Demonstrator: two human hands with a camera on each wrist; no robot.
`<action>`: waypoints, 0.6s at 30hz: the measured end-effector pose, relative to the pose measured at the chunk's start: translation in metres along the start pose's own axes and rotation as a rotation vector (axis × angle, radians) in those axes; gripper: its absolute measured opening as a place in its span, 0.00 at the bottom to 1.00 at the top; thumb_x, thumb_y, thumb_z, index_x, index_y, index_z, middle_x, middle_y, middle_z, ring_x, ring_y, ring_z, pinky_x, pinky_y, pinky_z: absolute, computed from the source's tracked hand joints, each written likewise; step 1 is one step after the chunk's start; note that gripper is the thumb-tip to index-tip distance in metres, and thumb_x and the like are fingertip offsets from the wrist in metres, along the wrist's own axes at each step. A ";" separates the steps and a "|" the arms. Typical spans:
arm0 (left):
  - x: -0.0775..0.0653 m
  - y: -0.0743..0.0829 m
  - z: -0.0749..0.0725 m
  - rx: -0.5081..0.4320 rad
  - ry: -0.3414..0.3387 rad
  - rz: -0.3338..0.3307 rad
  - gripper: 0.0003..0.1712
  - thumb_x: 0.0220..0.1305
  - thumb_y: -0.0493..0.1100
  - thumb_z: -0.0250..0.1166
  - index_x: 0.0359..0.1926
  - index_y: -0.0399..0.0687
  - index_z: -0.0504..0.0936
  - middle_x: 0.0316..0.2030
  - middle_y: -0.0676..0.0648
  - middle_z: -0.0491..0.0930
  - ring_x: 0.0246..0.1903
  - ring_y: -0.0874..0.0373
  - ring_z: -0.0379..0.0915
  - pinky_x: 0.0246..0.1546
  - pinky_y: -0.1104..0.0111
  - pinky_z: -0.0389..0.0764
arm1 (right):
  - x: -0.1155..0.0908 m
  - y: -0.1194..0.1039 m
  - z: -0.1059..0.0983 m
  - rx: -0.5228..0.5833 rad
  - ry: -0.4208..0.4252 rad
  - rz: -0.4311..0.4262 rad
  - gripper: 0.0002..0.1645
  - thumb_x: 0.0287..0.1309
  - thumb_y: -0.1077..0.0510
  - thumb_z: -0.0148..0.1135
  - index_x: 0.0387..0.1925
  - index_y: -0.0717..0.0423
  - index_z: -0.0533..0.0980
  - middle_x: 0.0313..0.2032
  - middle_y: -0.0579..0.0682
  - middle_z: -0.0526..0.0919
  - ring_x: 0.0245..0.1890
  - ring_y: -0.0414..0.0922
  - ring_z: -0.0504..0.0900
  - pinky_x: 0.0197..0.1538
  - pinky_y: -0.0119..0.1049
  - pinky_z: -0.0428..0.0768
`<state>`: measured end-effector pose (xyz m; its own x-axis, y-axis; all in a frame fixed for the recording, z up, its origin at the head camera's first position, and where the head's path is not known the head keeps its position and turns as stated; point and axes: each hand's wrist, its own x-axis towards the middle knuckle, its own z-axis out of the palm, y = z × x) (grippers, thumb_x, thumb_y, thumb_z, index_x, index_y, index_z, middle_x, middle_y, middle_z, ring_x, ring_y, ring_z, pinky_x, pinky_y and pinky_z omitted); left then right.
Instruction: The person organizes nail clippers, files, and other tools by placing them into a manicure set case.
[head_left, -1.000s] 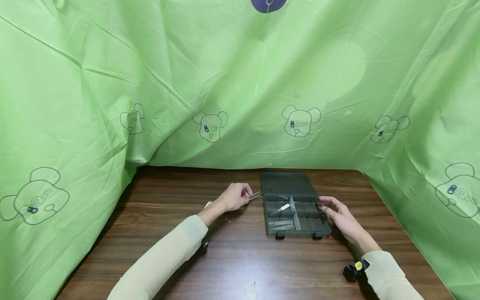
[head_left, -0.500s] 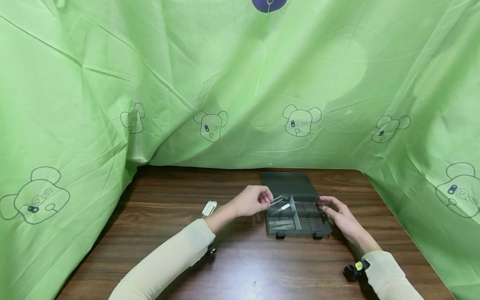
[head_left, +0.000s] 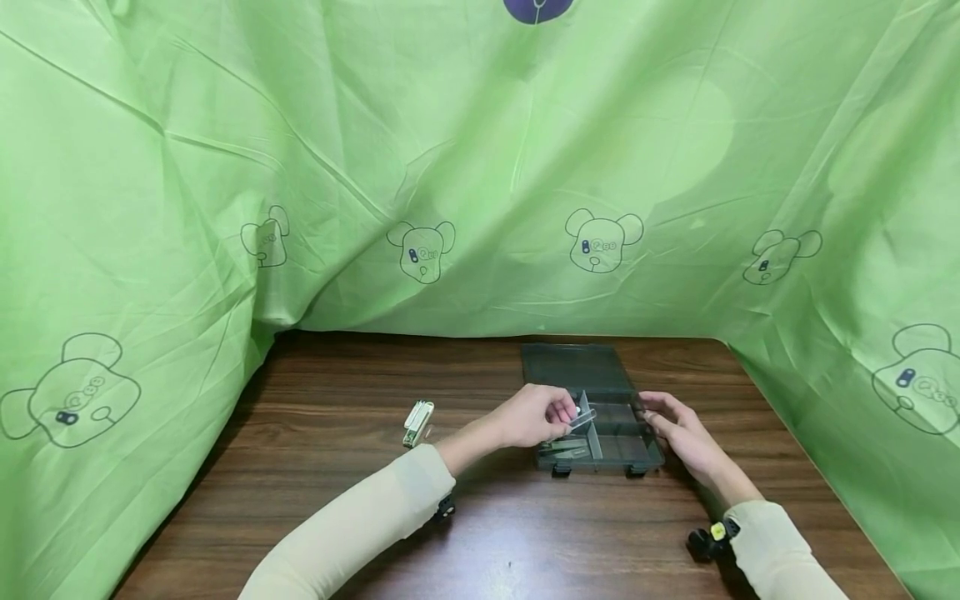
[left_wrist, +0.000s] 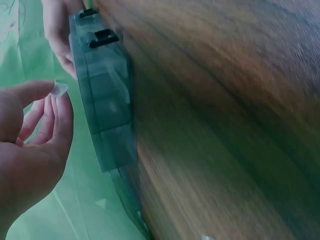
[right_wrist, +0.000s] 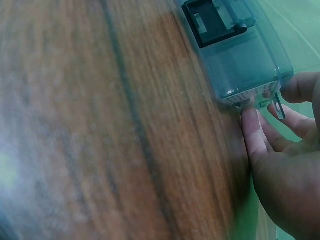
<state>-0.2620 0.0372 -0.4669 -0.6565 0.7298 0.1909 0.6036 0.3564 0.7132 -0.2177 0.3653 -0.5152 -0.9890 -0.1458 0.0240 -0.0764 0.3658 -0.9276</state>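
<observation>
Left hand pinching a clear piece over the open box.
Right hand gripping the box's right edge — small white-and-green item lying well left on the table.

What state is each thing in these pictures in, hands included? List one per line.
Box: open, on the table
Lid: swung back
Latches: unfastened
Left hand: pinching a clear piece
Clear piece: held over the box
Right hand: holding the box's right end
Pale bundle: lying on the table, untouched
Curtain: hanging, creased
</observation>
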 end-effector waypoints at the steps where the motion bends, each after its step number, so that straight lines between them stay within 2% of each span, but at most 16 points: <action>1: 0.000 0.001 0.002 0.007 -0.006 0.003 0.07 0.65 0.32 0.74 0.42 0.42 0.85 0.32 0.56 0.81 0.32 0.71 0.76 0.39 0.81 0.81 | 0.000 0.000 0.000 0.001 -0.001 0.000 0.28 0.83 0.59 0.49 0.76 0.68 0.62 0.66 0.69 0.70 0.59 0.49 0.76 0.53 0.31 0.79; 10: -0.004 0.000 0.014 0.047 -0.060 0.011 0.07 0.66 0.32 0.73 0.42 0.43 0.84 0.33 0.58 0.81 0.33 0.72 0.76 0.40 0.82 0.80 | 0.002 0.003 0.000 0.001 0.011 0.001 0.28 0.83 0.59 0.50 0.75 0.67 0.63 0.66 0.69 0.71 0.58 0.48 0.77 0.53 0.31 0.79; 18: -0.004 -0.005 0.018 0.070 -0.049 0.041 0.08 0.65 0.33 0.74 0.43 0.42 0.85 0.34 0.56 0.82 0.34 0.73 0.77 0.40 0.81 0.81 | 0.003 0.005 0.000 0.003 0.016 0.000 0.27 0.83 0.59 0.51 0.75 0.67 0.63 0.66 0.68 0.71 0.58 0.47 0.77 0.53 0.31 0.79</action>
<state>-0.2545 0.0425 -0.4836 -0.6089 0.7715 0.1844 0.6608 0.3647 0.6560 -0.2209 0.3665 -0.5199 -0.9909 -0.1313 0.0295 -0.0757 0.3629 -0.9288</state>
